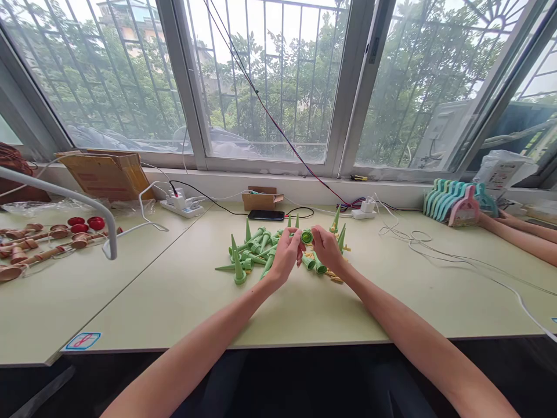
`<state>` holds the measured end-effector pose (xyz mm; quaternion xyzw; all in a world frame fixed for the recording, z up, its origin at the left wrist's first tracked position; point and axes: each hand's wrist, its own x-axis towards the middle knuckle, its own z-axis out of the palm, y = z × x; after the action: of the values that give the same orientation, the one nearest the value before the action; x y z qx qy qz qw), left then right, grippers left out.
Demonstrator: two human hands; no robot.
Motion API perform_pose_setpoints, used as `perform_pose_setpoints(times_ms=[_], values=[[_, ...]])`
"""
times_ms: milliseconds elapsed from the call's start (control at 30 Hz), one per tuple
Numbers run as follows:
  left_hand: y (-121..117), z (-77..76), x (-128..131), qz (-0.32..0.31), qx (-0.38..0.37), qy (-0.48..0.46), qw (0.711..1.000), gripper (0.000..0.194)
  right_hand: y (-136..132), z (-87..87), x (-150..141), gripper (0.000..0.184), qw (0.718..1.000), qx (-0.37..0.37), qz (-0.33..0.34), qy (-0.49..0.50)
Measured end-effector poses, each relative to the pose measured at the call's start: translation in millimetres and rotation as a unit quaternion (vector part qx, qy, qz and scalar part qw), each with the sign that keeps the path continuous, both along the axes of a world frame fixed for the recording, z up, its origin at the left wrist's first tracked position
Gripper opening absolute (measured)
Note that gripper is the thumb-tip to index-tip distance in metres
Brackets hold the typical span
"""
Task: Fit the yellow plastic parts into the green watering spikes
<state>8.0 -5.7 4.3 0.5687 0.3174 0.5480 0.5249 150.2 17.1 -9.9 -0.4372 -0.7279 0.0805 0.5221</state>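
Note:
Above the table, my left hand (286, 253) and my right hand (327, 248) meet around one green plastic cone-shaped spike (307, 237). Its round open end faces me, and fingers of both hands are closed on its rim. Left of my hands lies a heap of similar green spikes (256, 247), some standing on their wide ends with points up. A few more green spikes (319, 267) lie under my right hand. Small yellow pieces (335, 278) are scattered among them, partly hidden by that hand.
Behind the heap lie a black phone (266, 215) and a small cardboard box (262, 200). Power strips (181, 207) and loose white cables (418, 238) cross the table. Wooden toys with red balls (79, 224) are at left. Pastel hangers (463, 203) and another person's arms (522, 235) are at right.

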Motion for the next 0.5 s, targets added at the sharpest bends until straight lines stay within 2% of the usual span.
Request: perform_pose_setpoints(times_ms=[500], values=[[-0.6, -0.6, 0.5, 0.018, 0.028, 0.006, 0.999, 0.036, -2.3, 4.0, 0.6, 0.04, 1.0, 0.002, -0.003, -0.007]])
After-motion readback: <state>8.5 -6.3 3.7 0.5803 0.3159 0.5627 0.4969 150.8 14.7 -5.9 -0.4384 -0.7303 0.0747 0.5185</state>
